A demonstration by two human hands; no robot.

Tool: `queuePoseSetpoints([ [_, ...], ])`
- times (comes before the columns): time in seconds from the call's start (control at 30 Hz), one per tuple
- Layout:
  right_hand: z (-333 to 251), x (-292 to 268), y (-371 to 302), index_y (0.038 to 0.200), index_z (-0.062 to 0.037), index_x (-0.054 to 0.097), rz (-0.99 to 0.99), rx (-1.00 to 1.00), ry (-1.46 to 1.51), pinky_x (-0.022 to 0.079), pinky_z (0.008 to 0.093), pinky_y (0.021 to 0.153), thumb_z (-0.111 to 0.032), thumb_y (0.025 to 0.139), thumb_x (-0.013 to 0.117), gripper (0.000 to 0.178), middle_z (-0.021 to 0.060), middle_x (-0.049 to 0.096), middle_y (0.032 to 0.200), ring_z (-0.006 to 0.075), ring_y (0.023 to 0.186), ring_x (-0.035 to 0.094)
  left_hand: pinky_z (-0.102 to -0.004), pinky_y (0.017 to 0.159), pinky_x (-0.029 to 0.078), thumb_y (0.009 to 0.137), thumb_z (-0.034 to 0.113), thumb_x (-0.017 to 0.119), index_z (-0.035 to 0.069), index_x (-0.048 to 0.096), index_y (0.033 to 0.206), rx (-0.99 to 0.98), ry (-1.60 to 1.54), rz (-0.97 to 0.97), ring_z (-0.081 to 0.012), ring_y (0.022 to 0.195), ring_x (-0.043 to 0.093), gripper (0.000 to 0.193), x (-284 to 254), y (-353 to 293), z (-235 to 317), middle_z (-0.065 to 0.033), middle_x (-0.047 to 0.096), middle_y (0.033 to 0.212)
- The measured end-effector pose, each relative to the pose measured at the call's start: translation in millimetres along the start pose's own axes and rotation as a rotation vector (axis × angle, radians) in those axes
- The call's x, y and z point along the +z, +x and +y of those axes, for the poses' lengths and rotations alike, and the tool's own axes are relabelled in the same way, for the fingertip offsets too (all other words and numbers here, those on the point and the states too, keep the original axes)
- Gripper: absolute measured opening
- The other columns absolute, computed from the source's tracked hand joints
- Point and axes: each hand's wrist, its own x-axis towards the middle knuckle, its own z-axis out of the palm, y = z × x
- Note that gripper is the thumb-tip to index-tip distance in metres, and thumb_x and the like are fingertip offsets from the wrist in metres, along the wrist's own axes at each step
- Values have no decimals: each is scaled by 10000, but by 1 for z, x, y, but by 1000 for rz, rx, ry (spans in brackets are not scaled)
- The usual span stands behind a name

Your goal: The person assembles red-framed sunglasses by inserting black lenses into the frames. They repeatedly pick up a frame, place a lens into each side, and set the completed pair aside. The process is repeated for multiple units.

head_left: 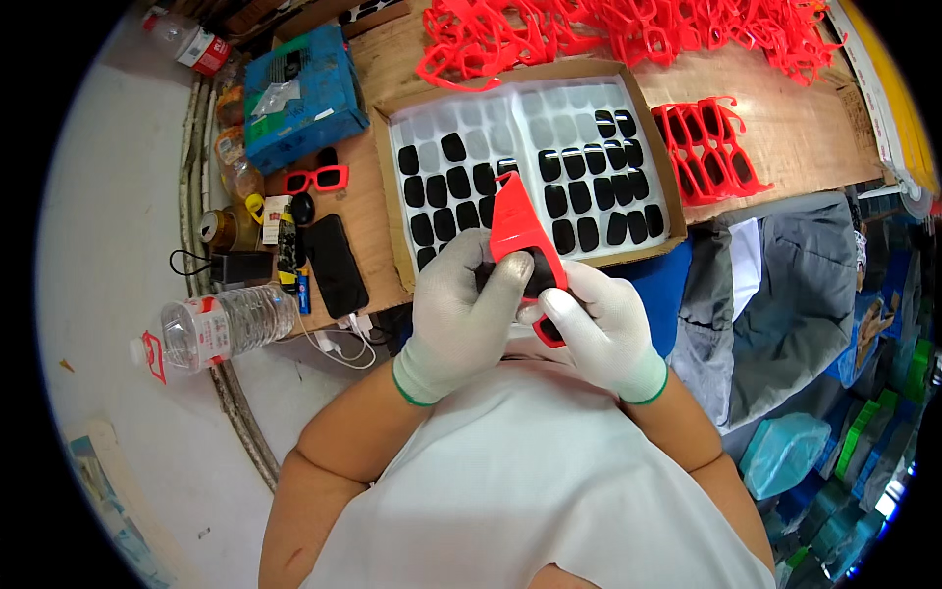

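Note:
Both my hands wear white knit gloves with green cuffs and close on one red sunglasses frame (518, 228) in front of my chest. The thumb of my left hand (461, 304) presses on a dark lens in the frame, its fingertips smudged grey. My right hand (606, 324) pinches the frame lower down, and its fingers cover part of the rim. One red temple arm points up and away from me. Just beyond lies a shallow cardboard box (650, 118) with dark lenses (459, 183) set in rows on white trays.
Red frames (638, 29) pile at the table's far edge. Finished-looking red sunglasses (708, 152) stack right of the box. At left are another red pair (316, 179), a blue box (302, 98), a phone (336, 265) and a water bottle (221, 324). Grey cloth (785, 294) hangs at right.

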Motion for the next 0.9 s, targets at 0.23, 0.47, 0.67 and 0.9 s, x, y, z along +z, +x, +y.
queuePoseSetpoints([
  [0.23, 0, 2, 0, 1186, 15, 651, 43, 19, 23, 501, 261, 640, -110, 986, 562, 252, 72, 697, 801, 105, 667, 612, -247, 640, 516, 980, 143, 614, -44, 661, 993, 33, 88, 81, -76, 727, 625, 193, 8, 2, -5, -75, 685, 834],
  [0.47, 0, -1, -1, 1206, 16, 649, -46, 109, 114, 495, 247, 667, -99, 994, 545, 262, 60, 690, 833, 81, 715, 596, -251, 646, 529, 984, 146, 615, -46, 656, 1037, 38, -36, 28, -79, 750, 636, 204, 2, -3, -4, -64, 689, 871],
  [0.67, -4, -1, -4, 1238, 28, 635, -152, 111, 382, 507, 251, 747, -84, 1004, 526, 281, 44, 690, 905, 88, 805, 608, -224, 606, 532, 983, 118, 607, -55, 631, 1070, -156, -298, -92, -82, 769, 633, 196, -6, -9, 18, -62, 662, 898],
  [0.9, -11, 1, -4, 1214, 25, 634, -198, 80, 371, 519, 270, 736, -97, 1008, 511, 269, 52, 690, 839, 106, 763, 630, -234, 637, 527, 974, 95, 597, -44, 647, 1057, -130, -164, -137, -79, 775, 622, 169, -16, -12, 24, -62, 675, 912],
])
